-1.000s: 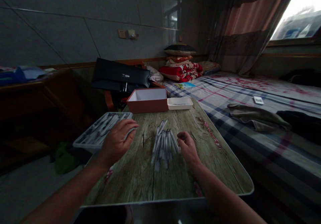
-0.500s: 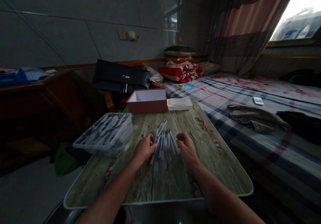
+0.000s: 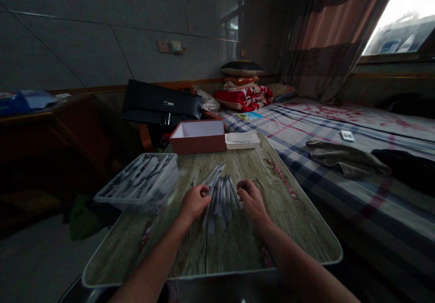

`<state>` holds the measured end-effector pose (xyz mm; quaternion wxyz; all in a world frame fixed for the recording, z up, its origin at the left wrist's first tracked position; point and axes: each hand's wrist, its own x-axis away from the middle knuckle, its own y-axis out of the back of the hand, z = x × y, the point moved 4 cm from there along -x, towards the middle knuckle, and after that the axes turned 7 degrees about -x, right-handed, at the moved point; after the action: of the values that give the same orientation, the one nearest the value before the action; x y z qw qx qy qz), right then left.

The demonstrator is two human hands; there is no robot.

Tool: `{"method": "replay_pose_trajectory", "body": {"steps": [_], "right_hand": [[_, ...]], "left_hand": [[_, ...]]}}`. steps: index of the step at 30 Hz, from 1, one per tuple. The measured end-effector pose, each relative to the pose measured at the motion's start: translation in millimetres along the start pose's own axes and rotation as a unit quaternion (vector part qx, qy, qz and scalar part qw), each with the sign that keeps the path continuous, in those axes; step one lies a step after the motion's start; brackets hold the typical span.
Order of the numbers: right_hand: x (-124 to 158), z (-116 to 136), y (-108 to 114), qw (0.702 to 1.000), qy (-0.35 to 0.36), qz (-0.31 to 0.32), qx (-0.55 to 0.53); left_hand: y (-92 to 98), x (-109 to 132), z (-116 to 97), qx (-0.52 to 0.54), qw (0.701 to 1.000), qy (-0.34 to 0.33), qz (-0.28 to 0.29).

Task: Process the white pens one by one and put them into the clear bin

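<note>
A row of pen-like tubes (image 3: 221, 195), slim and grey, is laid out side by side in the middle of the wood-grain tabletop (image 3: 238, 248), with 2 or 3 of them fanned out at an angle at the far end. The row is flanked by both hands. The left hand (image 3: 194, 202) is set against the row's left edge, its fingers curled in narrowly and touching the nearest tubes; whether a tube is actually pinched cannot be told. The right hand (image 3: 249, 200) is placed against the right edge, knuckles up and fingers bent under, fingertips touching the outermost tubes; its grip cannot be told either.

Just beside the left hand, at the left rim of the tabletop, a clear plastic tray (image 3: 142, 184) is seen, filled with more of the same tubes. At the far end, an open red-brown cardboard box (image 3: 199, 137) and a shallow white dish (image 3: 242, 140) are set touching each other.

To the right, a bed with a plaid sheet (image 3: 299, 131) is seen, on which an olive cloth (image 3: 343, 159) is lying. Folded blankets (image 3: 245, 93) are stacked at its head, and a black monitor (image 3: 159, 103) is leaned behind the box.
</note>
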<state>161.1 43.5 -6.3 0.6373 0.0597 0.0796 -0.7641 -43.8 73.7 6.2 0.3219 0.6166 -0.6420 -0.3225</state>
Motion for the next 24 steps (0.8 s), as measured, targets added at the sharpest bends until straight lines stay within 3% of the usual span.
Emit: {"method": "replay_pose_trajectory", "body": {"steps": [3,6,9,13,16,21,24], "right_hand": [[3.1,4.8,-4.4,0.999,-0.01,0.038,-0.025],[8.7,9.2,-17.0,0.988,-0.029,0.127,-0.081],[13.3,11.0,-28.1,0.969,-0.038,0.199,-0.144],[10.3,2.9,-24.3,0.96,-0.092,0.143,-0.223],[10.3,-0.9,-20.9,0.942,-0.144,0.127,-0.277],[26.5,-1.3,-37.4,0.862,-0.286,0.274,-0.317],[31.2,-2.2,-41.2,0.842,-0.305,0.291,-0.336]], "left_hand": [[3.7,15.2,-18.1,0.07,0.996,-0.045,-0.015],[-0.8,34.6,-41.9,0.167,0.981,-0.097,-0.009],[-8.2,50.1,-59.4,0.151,0.981,-0.114,-0.03],[-10.7,57.8,-66.8,0.104,0.984,-0.123,-0.071],[-6.1,57.1,-65.6,0.158,0.973,-0.133,-0.102],[-14.9,52.6,-63.0,0.386,0.919,-0.077,0.028],[-20.9,54.3,-60.6,0.436,0.896,-0.051,0.064]]}}
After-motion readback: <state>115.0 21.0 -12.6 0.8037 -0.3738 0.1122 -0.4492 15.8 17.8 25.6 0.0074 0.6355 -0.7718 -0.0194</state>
